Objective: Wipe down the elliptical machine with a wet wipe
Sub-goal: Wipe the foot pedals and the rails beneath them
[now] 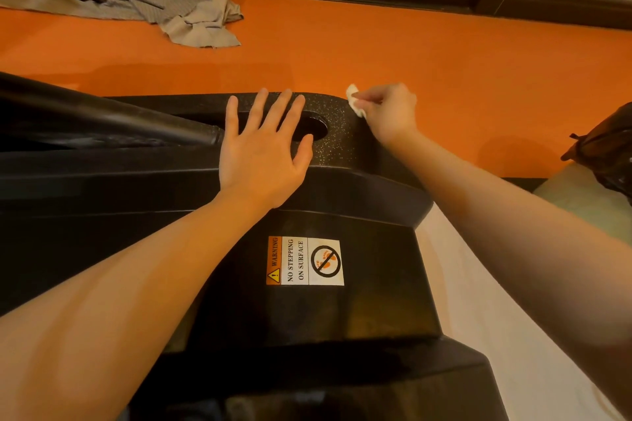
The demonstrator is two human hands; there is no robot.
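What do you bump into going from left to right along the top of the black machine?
Black bar → left hand lying flat → round hole → white wipe → right hand pinching it.

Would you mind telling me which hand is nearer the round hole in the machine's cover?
Left. The left hand lies flat partly over the round hole; the right hand is off to its right.
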